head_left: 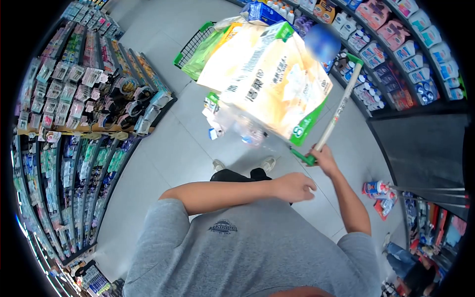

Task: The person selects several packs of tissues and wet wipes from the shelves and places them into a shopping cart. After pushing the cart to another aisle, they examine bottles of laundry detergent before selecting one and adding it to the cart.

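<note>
My right hand (322, 159) is wrapped round the near end of the pale handle bar (340, 105) of a shopping cart (190, 47), beside its green corner piece. In front of my shirt, my left hand (293, 188) hovers with loosely bent fingers slightly apart, and nothing shows in it. A large cream-and-orange pack (277, 79) with green edges lies on top of the cart's load. Beside it sit a green bag (204, 55) and a blue package (264, 14). Clear plastic wrapping (245, 129) shows at the load's near side. The pack hides much of the cart.
Shelves of small hanging packets (64, 84) rise on the left. Bottles and pouches (391, 54) fill shelves at the upper right. A dark panel (420, 153) stands on the right, near red-and-blue containers (376, 188) on the floor. Another person (410, 262) is at the lower right.
</note>
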`<state>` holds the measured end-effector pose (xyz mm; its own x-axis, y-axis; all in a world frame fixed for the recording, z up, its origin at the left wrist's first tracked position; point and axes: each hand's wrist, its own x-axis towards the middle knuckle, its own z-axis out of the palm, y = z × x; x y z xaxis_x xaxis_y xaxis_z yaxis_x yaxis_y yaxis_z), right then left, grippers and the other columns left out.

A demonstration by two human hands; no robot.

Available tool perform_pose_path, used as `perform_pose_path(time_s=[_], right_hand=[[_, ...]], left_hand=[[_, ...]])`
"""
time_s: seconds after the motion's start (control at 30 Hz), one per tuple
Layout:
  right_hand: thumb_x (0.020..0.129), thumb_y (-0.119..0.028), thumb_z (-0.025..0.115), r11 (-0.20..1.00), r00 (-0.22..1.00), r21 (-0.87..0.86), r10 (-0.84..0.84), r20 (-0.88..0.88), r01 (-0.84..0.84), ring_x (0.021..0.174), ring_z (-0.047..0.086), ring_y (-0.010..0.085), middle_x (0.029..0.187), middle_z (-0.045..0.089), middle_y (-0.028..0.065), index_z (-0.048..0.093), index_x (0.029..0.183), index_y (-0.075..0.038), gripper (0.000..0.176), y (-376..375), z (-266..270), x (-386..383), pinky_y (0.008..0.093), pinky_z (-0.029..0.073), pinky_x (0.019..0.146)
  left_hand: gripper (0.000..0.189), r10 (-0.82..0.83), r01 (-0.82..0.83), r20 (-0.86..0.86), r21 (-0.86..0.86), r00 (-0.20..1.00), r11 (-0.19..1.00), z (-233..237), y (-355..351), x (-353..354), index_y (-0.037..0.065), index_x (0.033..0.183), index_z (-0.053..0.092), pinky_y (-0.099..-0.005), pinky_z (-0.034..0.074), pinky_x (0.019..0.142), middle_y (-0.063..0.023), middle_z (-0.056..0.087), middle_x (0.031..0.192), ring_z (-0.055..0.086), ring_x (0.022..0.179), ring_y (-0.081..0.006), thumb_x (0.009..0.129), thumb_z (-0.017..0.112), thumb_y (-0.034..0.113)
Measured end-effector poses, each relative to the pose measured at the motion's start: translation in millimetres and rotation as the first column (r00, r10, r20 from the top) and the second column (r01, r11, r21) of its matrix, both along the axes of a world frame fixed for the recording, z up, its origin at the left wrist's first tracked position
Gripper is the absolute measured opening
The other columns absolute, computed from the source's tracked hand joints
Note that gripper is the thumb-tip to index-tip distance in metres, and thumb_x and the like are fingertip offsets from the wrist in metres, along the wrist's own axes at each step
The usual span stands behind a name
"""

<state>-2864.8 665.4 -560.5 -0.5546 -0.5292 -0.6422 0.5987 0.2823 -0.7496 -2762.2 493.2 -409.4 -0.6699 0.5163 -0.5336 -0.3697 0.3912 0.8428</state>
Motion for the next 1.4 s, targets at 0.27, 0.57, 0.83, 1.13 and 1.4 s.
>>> perform_pose_path(time_s=[0.27, 0.57, 0.83, 1.13, 1.4], right_hand=[[0.077, -0.01, 0.057, 0.971, 0.991, 0.199, 0.133, 0.011, -0.133, 0.07, 0.07, 0.0331, 0.085, 0.064, 0.0203, 0.044, 0.107, 0.004, 0.036, 68, 17, -103, 0.0416, 0.06, 0.055], [0.073, -0.009, 0.058, 0.826, 0.916, 0.549, 0.309, -0.256, -0.125, 0.063, 0.068, 0.0266, 0.08, 0.064, 0.0164, 0.057, 0.102, 0.008, 0.034, 109, 14, -241, 0.0365, 0.056, 0.054], [0.09, -0.032, 0.064, 0.802, 0.542, 0.075, -0.329, -0.773, 0.593, 0.1, 0.061, 0.02, 0.107, 0.069, 0.0141, 0.065, 0.113, 0.006, 0.045, 150, -30, -350, 0.0299, 0.045, 0.088], [0.086, -0.048, 0.06, 0.418, 0.32, 0.249, -0.108, -0.941, 0.873, 0.097, 0.064, 0.0342, 0.098, 0.07, 0.0174, 0.071, 0.103, -0.003, 0.05, 188, 22, -302, 0.0406, 0.047, 0.088], [0.087, -0.025, 0.056, 0.398, 0.422, 0.417, 0.081, -0.903, 0.817, 0.081, 0.066, 0.0378, 0.086, 0.068, 0.0221, 0.069, 0.091, 0.001, 0.03, 151, -128, -65, 0.0462, 0.051, 0.073]], left_hand=[[0.029, 0.18, -0.162, -0.099, 0.172, 0.979, 0.972, 97, -54, -12, 0.002, 0.114, 0.064, -0.0265, 0.051, 0.074, -0.0072, 0.07, 0.093, 0.063, 0.081, -0.0114, 0.088, 0.066, 0.015], [0.017, 0.829, -0.858, -0.346, 0.11, 0.44, 0.501, 43, -148, 12, 0.0, 0.1, 0.067, -0.023, 0.049, 0.063, -0.0045, 0.068, 0.081, 0.06, 0.07, -0.0084, 0.091, 0.063, 0.014], [0.032, 0.683, -0.704, -0.415, -0.68, 0.601, 0.207, -143, -274, 138, 0.001, 0.098, 0.069, -0.0383, 0.052, 0.079, -0.0179, 0.07, 0.09, 0.066, 0.086, -0.0328, 0.076, 0.063, 0.023], [0.043, 0.558, -0.42, -0.232, -0.877, 0.796, 0.233, -138, -259, 163, 0.003, 0.114, 0.064, -0.0425, 0.048, 0.093, -0.0204, 0.063, 0.113, 0.06, 0.108, -0.0351, 0.076, 0.064, 0.023], [0.054, 0.122, -0.334, -0.31, -0.876, 0.943, 0.348, -147, -274, 70, 0.007, 0.13, 0.052, -0.0431, 0.044, 0.1, -0.0162, 0.047, 0.139, 0.046, 0.126, -0.0326, 0.077, 0.06, 0.015]])
